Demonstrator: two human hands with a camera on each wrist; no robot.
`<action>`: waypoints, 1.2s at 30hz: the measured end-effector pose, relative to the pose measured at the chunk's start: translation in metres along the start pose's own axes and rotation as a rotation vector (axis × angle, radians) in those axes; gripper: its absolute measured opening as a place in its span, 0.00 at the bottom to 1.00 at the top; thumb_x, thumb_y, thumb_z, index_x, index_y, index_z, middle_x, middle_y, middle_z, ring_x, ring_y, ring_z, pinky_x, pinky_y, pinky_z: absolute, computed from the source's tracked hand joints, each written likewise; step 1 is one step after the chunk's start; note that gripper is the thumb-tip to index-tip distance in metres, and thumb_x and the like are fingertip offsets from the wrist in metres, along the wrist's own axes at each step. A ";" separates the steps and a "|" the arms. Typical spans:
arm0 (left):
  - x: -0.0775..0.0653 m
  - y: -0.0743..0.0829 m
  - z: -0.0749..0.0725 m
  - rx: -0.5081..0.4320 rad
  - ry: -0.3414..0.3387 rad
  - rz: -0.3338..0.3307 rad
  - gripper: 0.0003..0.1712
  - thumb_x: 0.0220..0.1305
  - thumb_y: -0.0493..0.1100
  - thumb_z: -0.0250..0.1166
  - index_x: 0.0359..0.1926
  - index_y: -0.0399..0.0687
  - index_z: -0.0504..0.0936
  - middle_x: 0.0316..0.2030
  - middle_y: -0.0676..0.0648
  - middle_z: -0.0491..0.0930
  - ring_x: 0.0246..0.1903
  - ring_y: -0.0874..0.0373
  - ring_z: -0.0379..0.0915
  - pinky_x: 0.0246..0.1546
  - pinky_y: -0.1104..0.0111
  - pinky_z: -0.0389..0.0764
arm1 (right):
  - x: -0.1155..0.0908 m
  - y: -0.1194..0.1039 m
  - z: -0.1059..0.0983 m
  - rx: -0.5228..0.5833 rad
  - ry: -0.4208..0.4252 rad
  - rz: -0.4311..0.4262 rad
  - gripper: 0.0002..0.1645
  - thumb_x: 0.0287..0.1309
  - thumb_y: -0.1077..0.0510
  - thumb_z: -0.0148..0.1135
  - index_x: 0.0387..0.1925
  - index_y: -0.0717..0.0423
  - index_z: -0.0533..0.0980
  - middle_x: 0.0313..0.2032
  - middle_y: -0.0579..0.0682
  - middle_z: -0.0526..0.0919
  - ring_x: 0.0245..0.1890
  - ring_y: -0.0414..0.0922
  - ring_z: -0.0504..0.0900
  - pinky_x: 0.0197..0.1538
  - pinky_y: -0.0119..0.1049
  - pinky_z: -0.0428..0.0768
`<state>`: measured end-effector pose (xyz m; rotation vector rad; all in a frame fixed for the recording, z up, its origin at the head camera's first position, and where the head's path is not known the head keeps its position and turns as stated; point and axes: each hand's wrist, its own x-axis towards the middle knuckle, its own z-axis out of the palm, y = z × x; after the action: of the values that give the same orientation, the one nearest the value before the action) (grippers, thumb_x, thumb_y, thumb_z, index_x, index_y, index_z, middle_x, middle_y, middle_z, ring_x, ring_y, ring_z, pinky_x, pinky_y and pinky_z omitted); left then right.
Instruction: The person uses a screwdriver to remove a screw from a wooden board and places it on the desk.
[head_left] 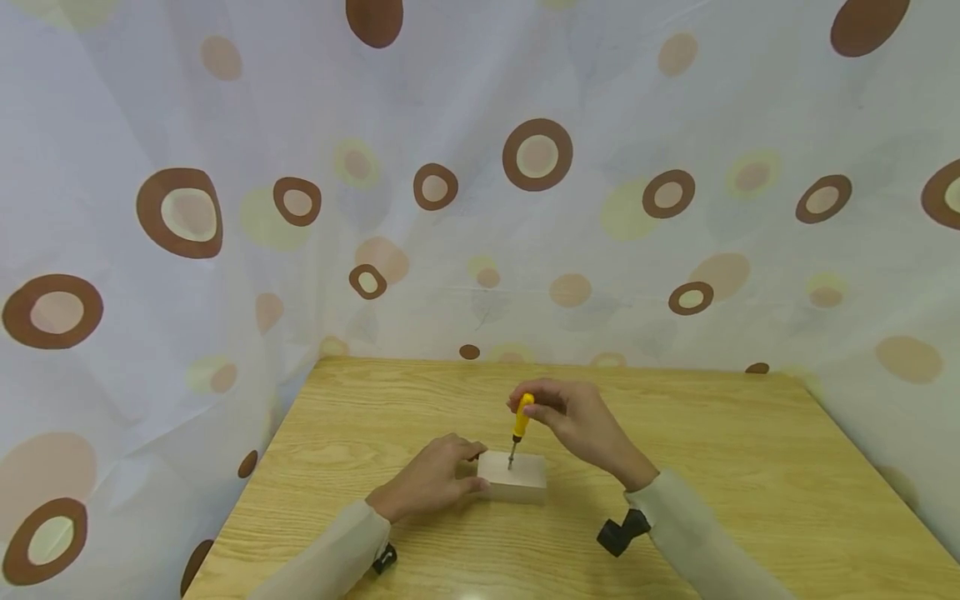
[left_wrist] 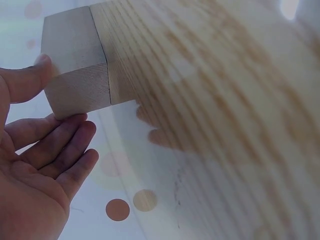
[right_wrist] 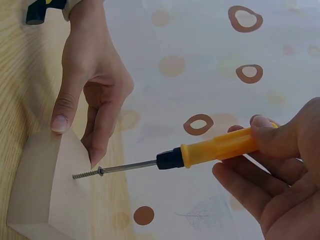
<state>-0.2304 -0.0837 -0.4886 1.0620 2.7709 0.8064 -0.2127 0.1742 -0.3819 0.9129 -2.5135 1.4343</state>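
Right hand (head_left: 581, 421) is pinching the yellow screwdriver (right_wrist: 210, 151), thumb and fingertips closing on its handle, just right of centre in the head view, lower half. Its tip is meeting a screw (right_wrist: 86, 174) that's standing in the pale block (head_left: 529, 475), thread showing. Left hand (head_left: 431, 479) is gripping the block's left end between thumb and fingers. Block is sitting on the table (head_left: 337, 417), lower centre. Seeming wooden: likely stiff, fairly light, not fragile; ends looking best for holding. Handle's looking hard, maybe slippery; thick part's suiting a grip.
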 end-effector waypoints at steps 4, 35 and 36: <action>0.001 0.000 0.001 0.007 0.002 0.007 0.33 0.69 0.57 0.68 0.66 0.39 0.79 0.57 0.47 0.83 0.55 0.56 0.77 0.54 0.61 0.81 | -0.001 0.002 0.003 -0.034 0.043 -0.002 0.13 0.66 0.56 0.70 0.52 0.46 0.85 0.46 0.42 0.87 0.41 0.42 0.86 0.47 0.37 0.85; -0.001 0.001 0.000 -0.015 -0.006 0.002 0.35 0.70 0.58 0.67 0.66 0.37 0.78 0.58 0.46 0.82 0.54 0.56 0.77 0.53 0.61 0.81 | -0.001 -0.002 0.000 -0.054 0.044 -0.027 0.14 0.67 0.65 0.66 0.51 0.49 0.85 0.48 0.47 0.88 0.46 0.41 0.87 0.50 0.39 0.85; -0.001 0.001 0.000 -0.015 -0.005 0.004 0.35 0.70 0.58 0.67 0.66 0.37 0.78 0.59 0.46 0.82 0.54 0.56 0.77 0.53 0.62 0.81 | -0.001 -0.001 0.000 -0.060 0.047 -0.028 0.14 0.68 0.63 0.66 0.51 0.48 0.85 0.48 0.46 0.88 0.46 0.41 0.87 0.51 0.39 0.85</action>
<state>-0.2288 -0.0836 -0.4878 1.0658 2.7552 0.8220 -0.2113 0.1738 -0.3812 0.8899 -2.4851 1.3490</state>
